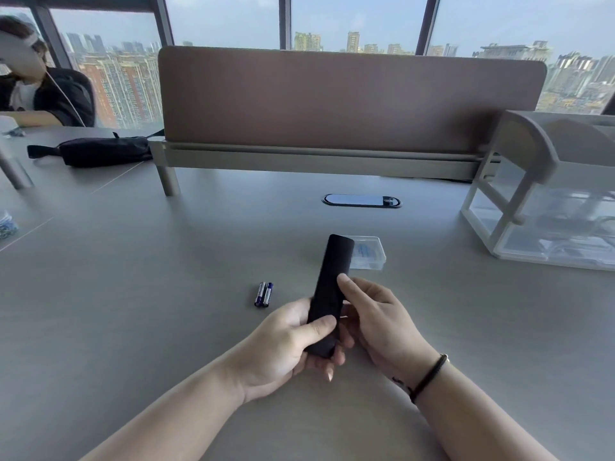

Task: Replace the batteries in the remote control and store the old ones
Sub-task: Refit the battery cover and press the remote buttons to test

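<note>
Head view
Left hand: my left hand (286,341) wraps the lower end of the remote (327,294), thumb across its top face and the other digits curled underneath. I judge this grip is there to brace the body so the other hand can work on it.
Right hand: my right hand (376,314) comes in from the right side, thumb tip pressing the remote's top face about midway, the rest tucked behind. It grasps the remote too; I read the thumb as set to slide the back cover, though I cannot see any seam.
Remote: it is lifted off the desk (133,277) and tilted, far end pointing away and up. The face toward me is plain black with no buttons, so I take it for the battery side turned up on purpose.
Batteries: two batteries (263,294) lie side by side, touching, on the desk just left of my hands, within easy reach. Whether they are fresh or spent I cannot tell.
Box: a small clear plastic box (369,252) sits behind the remote's far end, partly hidden by it, something blue inside. I judge it is the storage spot, kept near for that reason.
Stage: cover apparently still shut, so I think I am early in the job.
</note>
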A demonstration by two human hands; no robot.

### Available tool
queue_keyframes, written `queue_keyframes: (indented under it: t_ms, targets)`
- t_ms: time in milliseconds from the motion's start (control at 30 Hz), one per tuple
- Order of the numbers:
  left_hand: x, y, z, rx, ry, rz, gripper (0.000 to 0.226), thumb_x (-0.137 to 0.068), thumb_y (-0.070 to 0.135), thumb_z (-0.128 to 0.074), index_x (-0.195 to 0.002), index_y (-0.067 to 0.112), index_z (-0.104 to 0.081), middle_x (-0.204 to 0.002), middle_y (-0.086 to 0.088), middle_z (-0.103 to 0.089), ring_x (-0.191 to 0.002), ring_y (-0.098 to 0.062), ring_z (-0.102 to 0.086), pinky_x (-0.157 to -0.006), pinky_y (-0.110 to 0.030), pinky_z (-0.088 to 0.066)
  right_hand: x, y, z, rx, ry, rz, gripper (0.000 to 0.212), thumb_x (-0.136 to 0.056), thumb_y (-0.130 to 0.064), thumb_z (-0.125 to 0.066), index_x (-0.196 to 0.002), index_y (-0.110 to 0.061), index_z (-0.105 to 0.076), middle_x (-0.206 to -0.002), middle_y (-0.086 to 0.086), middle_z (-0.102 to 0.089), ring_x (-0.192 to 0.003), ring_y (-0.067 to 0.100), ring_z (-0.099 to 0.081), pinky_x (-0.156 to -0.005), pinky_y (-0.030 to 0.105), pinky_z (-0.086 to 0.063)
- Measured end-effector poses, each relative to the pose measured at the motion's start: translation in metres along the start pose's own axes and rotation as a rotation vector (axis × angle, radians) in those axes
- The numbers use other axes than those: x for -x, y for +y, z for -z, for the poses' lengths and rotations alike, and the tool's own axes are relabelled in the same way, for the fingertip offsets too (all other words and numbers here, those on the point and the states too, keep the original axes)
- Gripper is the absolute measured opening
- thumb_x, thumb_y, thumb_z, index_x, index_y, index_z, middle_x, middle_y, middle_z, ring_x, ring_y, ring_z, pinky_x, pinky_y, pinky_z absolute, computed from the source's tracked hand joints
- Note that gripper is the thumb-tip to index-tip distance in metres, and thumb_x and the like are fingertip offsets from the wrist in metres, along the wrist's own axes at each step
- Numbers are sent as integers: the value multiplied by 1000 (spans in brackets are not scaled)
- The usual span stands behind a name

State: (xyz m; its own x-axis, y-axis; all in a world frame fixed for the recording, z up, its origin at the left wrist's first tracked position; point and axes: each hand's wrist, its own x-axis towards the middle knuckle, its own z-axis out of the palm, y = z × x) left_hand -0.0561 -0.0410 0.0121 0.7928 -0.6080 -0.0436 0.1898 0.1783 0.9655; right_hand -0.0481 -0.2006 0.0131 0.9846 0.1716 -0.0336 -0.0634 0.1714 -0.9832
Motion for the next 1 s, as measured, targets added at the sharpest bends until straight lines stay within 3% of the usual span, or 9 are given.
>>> queue_keyframes:
  t_ms: [100,300,433,533,633,767,867,1000]
  targets:
    - [0,0,-2,-24,29,-25,30,-99,14,-47,-114,-12,-49,-84,-19,-60,-66,-26,-60,-51,-31,-49,0,0,-1,14,-7,-1,48,-101,-36,-49,-94,11,-55,-50,20,-52,-34,26,-48,-42,35,-39]
    - [0,-2,-3,-68,71,-54,18,-102,18,-45,-97,3,-53,-75,-17,-58,-55,-25,-56,-44,-30,-47,1,-1,-1,41,-18,26,43,-101,-36,-50,-92,5,-59,-48,19,-58,-41,30,-58,-44,32,-44]
    - [0,-2,-2,-105,91,-70,18,-102,19,-44,-93,5,-50,-69,-15,-58,-48,-23,-53,-40,-27,-43,1,0,-2,69,19,67,37,-101,-32,-52,-92,1,-64,-59,15,-66,-44,28,-60,-55,34,-50]
    - [0,0,-3,-130,144,-74,26,-99,28,-48,-93,3,-51,-64,-13,-56,-41,-19,-46,-35,-22,-33,0,1,-3,112,59,90,32,-99,-31,-54,-92,-3,-69,-74,8,-72,-62,19,-65,-68,35,-53]
    - [-1,2,-3,-136,212,-29,34,-91,42,-54,-93,7,-53,-60,-9,-54,-39,-16,-38,-39,-17,-24,1,0,-3,90,50,103,29,-98,-28,-55,-94,-4,-71,-89,17,-74,-78,24,-68,-78,43,-55]
    - [1,7,-3,29,156,39,48,-97,50,-42,-109,6,-59,-69,-8,-51,-50,-16,-36,-46,-27,-14,2,-3,-2,-9,63,113,29,-94,-30,-57,-93,-4,-69,-90,22,-72,-77,29,-69,-77,47,-55]
    - [3,8,2,156,141,84,53,-98,43,-42,-124,-2,-54,-75,-6,-50,-56,-15,-36,-48,-28,-20,2,-6,-1,-71,72,113,26,-95,-27,-56,-96,-4,-69,-103,30,-70,-76,33,-68,-73,44,-56]
    - [4,10,0,166,79,85,33,-94,18,-53,-121,0,-59,-78,-4,-55,-63,-18,-46,-50,-28,-32,3,-6,-2,-62,82,84,37,-92,-35,-57,-99,-1,-70,-104,30,-70,-81,31,-69,-72,37,-58]
